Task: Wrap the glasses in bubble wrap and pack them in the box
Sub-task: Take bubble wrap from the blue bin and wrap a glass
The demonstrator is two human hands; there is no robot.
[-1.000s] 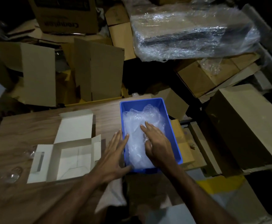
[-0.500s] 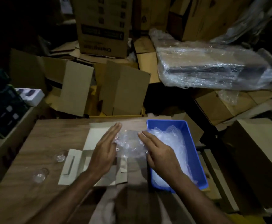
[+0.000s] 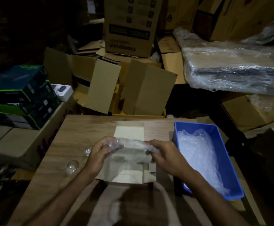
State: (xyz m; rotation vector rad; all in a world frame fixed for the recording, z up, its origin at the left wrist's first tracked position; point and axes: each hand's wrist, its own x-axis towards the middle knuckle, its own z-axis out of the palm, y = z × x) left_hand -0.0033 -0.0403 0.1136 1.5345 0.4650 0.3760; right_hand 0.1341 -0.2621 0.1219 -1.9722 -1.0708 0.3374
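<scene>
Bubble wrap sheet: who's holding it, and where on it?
Both hands. The left hand grips the bubble wrap at its left end, the right hand at its right end, stretched between them above the open box.

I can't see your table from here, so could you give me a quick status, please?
Left hand and right hand grip one bubble wrap sheet above the open box. Two glasses bare on table. Nothing in the way.

The wood-grain table (image 3: 77,128) carries a flat, opened pale cardboard box (image 3: 129,132) directly beneath the gripping hands, 2 small clear glasses (image 3: 72,166) just left of the grip, and a blue rectangular plastic bin (image 3: 227,160) to its right.
</scene>
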